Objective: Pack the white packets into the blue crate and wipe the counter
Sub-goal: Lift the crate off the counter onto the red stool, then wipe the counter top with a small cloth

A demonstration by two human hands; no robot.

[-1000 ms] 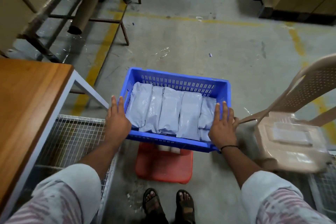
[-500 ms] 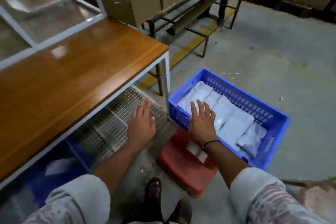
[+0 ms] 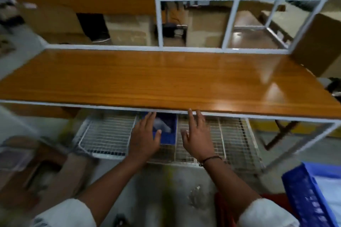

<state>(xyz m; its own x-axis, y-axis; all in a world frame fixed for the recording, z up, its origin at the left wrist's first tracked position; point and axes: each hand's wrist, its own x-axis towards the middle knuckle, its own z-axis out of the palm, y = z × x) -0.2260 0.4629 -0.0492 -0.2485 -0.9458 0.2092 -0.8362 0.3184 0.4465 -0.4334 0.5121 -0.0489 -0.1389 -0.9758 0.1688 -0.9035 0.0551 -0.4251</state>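
Blue plastic, its wall pierced with rows of small slots, makes up the crate (image 3: 304,195) in the lower right corner of the frame, cut off by the picture's edge. Inside it lie white packets (image 3: 330,188), smooth and pale, with only a strip of them showing at the far right. A red plastic piece (image 3: 222,206) shows just left of the crate's lower part, partly behind the right forearm.

Both hands are well apart from the crate, at the centre of the frame. The left hand (image 3: 145,138) and the right hand (image 3: 198,138) are spread flat, palms down, fingers straight and slightly fanned, holding nothing. They hover over or rest on a wire shelf (image 3: 108,134) of thin white mesh; contact cannot be told through the blur. The right fingertips reach up to the counter's white front rail. A thin dark cord (image 3: 210,158) circles the right wrist, and white sleeves (image 3: 265,215) cover the upper arms.

Between the two hands, another blue bin (image 3: 168,138) with something pale in it shows at the mesh.

Above the hands the counter (image 3: 166,79) runs across the whole frame: a long glossy board of orange-brown wood grain, with bright reflections toward its right end. White square-section metal tubing forms the frame (image 3: 159,14) rising behind it. Through that grid, blurred brown cardboard boxes (image 3: 129,27) show in the upper part of the picture. Grey concrete floor (image 3: 147,186) fills the bottom centre.
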